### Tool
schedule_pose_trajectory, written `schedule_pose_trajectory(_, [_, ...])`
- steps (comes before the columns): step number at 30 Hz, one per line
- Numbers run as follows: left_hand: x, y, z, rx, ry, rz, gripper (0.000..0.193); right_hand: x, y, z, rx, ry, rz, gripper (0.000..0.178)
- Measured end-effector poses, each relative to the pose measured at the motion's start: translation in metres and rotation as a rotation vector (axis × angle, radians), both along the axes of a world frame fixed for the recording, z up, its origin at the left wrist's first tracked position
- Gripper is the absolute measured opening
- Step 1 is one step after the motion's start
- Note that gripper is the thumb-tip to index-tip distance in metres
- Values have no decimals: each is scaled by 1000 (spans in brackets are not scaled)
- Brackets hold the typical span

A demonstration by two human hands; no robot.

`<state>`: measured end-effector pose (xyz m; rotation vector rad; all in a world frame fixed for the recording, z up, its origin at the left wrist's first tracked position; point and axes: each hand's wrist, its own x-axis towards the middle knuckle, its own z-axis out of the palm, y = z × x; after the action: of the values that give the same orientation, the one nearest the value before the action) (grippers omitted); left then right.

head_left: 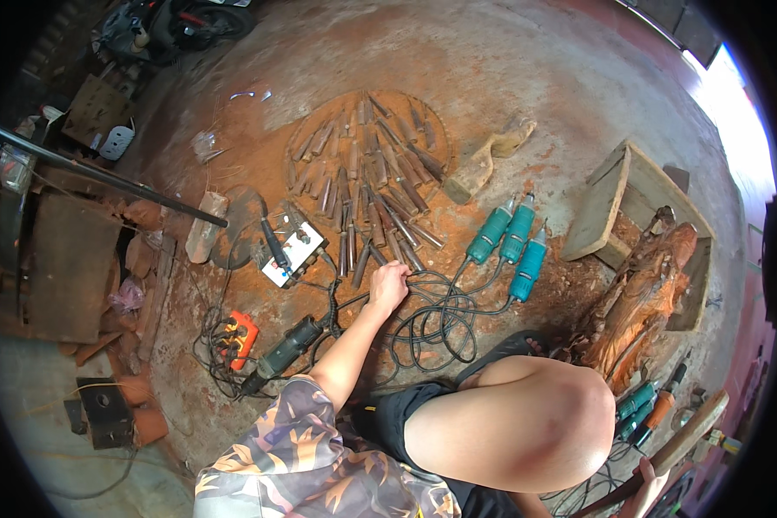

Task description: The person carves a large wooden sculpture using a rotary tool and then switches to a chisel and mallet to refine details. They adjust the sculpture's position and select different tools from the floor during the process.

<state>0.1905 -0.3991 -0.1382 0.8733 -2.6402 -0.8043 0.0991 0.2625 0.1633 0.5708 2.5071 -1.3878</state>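
Observation:
My left hand (390, 285) reaches down to the near end of a fanned-out pile of chisels (380, 173) with brown handles and dark blades. Its fingers are curled closed; the end of one chisel (377, 255) runs in against them, but what they hold is hidden. Black cables (445, 319) loop on the floor right beside this hand. Low at the right, my right hand (649, 488) is closed round a long wooden club (686, 432), partly hidden behind my bent knee.
Three teal power tools (518, 233) lie right of the cables. A white control box (295, 255), a dark green grinder (292, 347) and an orange power strip (240, 338) lie left. A carved wood block (639, 302) leans on a wooden crate (617, 186). A motorbike (177, 26) stands far left.

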Motion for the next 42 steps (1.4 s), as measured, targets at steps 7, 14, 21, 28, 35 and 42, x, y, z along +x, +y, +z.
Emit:
schedule_pose_trajectory(7, [-2, -8, -2, 57, -61, -7, 15, -22, -75, 18, 36, 137, 21, 66])
schedule_pose_trajectory(14, [1, -7, -4, 84, -44, 9, 13, -25, -137, 47, -38, 219, 106, 49])
schedule_pose_trajectory(21, [5, -5, -6, 129, -6, 35, 12, -30, -131, 46, -178, 214, 74, 44])
schedule_pose_trajectory(28, [5, -7, -9, 119, -60, 17, 13, -29, -106, 52, -305, 101, 2, 68])
schedule_pose_trajectory(35, [6, -6, -9, 135, -9, 33, 12, -22, -104, 52, -265, 111, 7, 70])
schedule_pose_trajectory(42, [6, -6, -7, 135, -23, 24, 11, -21, -105, 50, -176, 146, 28, 63])
